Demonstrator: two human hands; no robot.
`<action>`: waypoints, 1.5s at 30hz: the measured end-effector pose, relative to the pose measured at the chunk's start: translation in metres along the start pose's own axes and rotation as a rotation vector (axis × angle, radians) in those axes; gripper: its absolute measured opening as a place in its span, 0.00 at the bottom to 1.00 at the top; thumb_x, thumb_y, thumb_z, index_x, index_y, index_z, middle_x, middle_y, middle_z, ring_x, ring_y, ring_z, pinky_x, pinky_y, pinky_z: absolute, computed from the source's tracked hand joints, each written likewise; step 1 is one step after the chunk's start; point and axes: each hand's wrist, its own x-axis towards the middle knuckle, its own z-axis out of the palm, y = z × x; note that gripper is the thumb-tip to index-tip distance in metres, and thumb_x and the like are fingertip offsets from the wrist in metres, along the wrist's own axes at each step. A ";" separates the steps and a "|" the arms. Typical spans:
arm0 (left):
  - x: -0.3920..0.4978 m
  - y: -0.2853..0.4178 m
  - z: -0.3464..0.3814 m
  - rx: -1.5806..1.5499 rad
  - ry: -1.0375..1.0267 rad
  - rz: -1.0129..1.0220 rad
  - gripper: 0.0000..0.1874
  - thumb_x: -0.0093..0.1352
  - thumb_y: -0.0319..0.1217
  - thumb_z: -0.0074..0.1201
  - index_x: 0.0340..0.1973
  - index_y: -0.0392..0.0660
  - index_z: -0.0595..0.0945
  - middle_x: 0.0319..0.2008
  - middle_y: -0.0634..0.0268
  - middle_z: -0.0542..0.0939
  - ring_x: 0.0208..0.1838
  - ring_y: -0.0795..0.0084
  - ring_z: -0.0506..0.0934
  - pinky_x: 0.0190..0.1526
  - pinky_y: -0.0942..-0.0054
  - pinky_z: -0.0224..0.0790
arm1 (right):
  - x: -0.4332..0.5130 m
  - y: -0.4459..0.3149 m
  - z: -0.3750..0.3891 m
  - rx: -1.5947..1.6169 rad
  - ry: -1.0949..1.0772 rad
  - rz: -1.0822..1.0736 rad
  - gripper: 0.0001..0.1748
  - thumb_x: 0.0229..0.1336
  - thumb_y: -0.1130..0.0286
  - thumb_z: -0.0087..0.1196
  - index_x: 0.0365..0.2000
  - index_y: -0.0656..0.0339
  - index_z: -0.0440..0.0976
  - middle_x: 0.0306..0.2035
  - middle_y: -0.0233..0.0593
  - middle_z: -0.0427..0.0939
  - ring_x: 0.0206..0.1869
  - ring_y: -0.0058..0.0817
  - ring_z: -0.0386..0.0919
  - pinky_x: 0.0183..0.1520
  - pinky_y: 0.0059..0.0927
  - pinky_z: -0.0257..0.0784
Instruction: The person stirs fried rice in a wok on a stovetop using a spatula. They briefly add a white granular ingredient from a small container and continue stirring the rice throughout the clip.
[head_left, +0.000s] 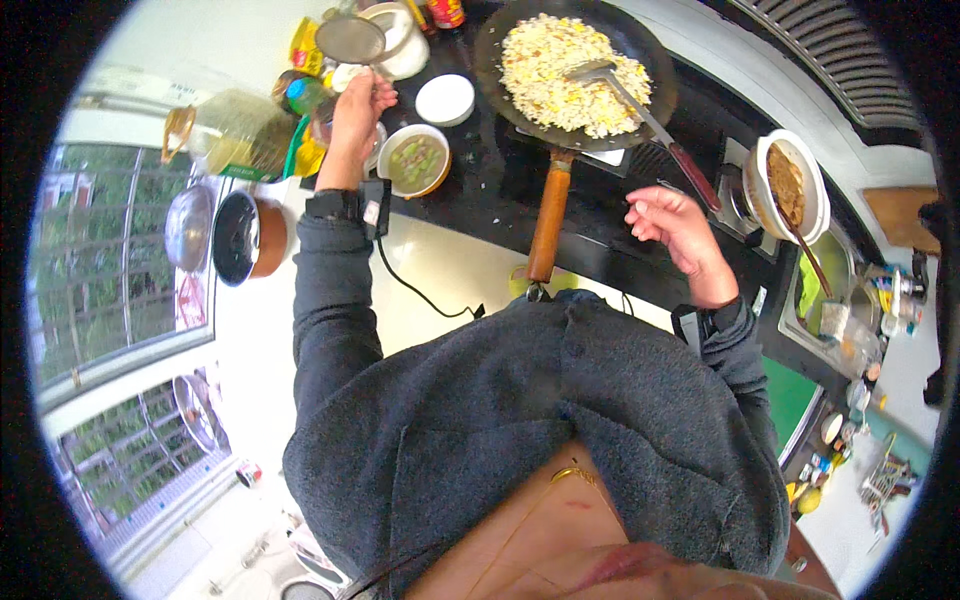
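Note:
A black wok (664, 82) with a wooden handle (551, 217) holds fried rice (551, 71) with yellow bits. A metal spatula (679, 150) with a dark red handle rests in the rice, its grip leaning over the wok's rim. My right hand (671, 225) hovers below the spatula's handle, fingers loosely curled, holding nothing visible. On the left, my left hand (360, 112) is raised by the seasoning containers, thumb and fingers close together; whether it grips the small white thing (347, 77) at its fingertips is unclear. Nearby are a white lidded bowl (445, 100) and a bowl of green pieces in liquid (414, 161).
A round strainer (349, 40) lies by a white pot (405, 45) at the back left. A large oil jug (247, 131) and a brown pot (270, 238) stand left. To the right, a white bowl (814, 187) of brown food sits before the sink (787, 319).

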 end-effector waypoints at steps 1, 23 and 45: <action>-0.023 0.011 0.006 0.048 -0.029 0.007 0.14 0.72 0.40 0.39 0.32 0.43 0.72 0.26 0.64 0.74 0.30 0.74 0.73 0.34 0.75 0.68 | 0.002 -0.015 0.010 -0.099 -0.047 -0.072 0.11 0.56 0.70 0.54 0.39 0.65 0.74 0.30 0.37 0.78 0.27 0.20 0.76 0.32 0.19 0.72; -0.231 -0.028 0.111 0.390 0.022 0.176 0.10 0.69 0.33 0.49 0.30 0.38 0.73 0.22 0.65 0.67 0.27 0.75 0.66 0.30 0.76 0.59 | 0.018 -0.065 0.111 -1.614 -0.012 -1.102 0.06 0.45 0.70 0.56 0.24 0.61 0.73 0.30 0.40 0.70 0.36 0.37 0.73 0.37 0.36 0.70; -0.219 -0.004 0.133 0.741 -0.031 0.353 0.07 0.65 0.29 0.51 0.31 0.38 0.75 0.24 0.55 0.70 0.30 0.54 0.69 0.31 0.63 0.60 | 0.037 -0.035 0.086 -0.904 -0.061 -0.689 0.08 0.50 0.68 0.55 0.28 0.63 0.78 0.26 0.46 0.77 0.28 0.40 0.76 0.33 0.32 0.70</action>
